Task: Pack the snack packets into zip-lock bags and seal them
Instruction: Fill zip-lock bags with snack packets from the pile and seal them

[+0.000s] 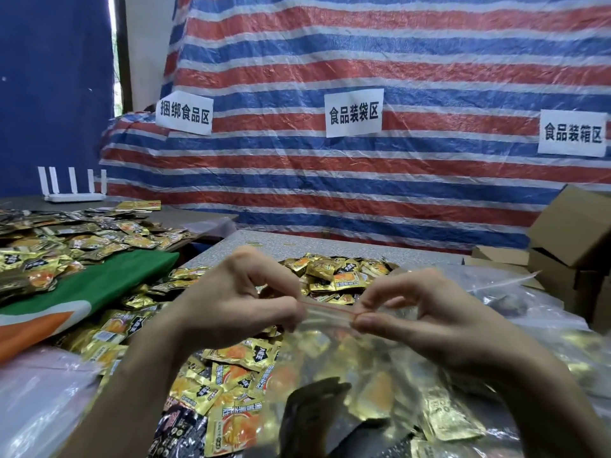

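Speckled tabletop (274, 241), striped tarp (363, 180) beyond, three paper signs (354, 112), snack packets (337, 276) heaped — uncountable, left hand (231, 302) and right hand (423, 322) pinching one zip-lock bag (357, 355), seal perhaps half-closed

Food-packing workshop: zone signs (353, 112) on tarp (363, 193), cardboard boxes (575, 226), snack heaps (334, 276).

Two hands: left hand (231, 305) and right hand (420, 325), pinching one zip-lock bag (363, 358) between them. Snack packets (334, 276): too many to count, heaped beyond, below and left of the hands. Three paper signs (353, 112) above the hands. One router (74, 196) far left of the left hand, with five antennas (72, 180). Cardboard boxes (575, 226) right of the right hand: at least two.
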{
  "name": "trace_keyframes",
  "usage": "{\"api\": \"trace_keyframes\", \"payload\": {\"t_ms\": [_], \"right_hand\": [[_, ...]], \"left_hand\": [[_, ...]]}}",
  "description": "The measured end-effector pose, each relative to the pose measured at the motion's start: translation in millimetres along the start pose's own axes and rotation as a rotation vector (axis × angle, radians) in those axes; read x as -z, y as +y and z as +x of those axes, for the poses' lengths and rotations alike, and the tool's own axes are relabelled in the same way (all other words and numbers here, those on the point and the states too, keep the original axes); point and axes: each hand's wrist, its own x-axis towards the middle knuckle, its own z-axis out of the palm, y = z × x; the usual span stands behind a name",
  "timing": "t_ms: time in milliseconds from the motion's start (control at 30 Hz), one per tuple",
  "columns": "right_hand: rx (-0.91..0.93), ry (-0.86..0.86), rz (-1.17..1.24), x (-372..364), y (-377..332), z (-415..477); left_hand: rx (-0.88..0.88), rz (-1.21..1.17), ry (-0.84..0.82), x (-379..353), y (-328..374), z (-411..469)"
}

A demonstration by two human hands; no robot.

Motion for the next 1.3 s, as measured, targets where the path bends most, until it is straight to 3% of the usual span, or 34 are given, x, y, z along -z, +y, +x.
{"api": "trace_keyframes", "payload": {"t_ms": [633,1033,1300], "right_hand": [[-0.208,-0.124,0.149,19.7,49.4,-5.7],[-0.243,-0.151,0.282,25.2,59.4,-11.0],[-0.209,-0.098,0.112,26.1,44.2,-9.6]], "left_hand": [[0.036,-0.032,0.107,16.7,-12.8,-11.0],[0.062,0.000,0.182,26.0,-18.2,-16.8],[0.121,0.034,0.241,33.1,-18.0,-20.6]]}}
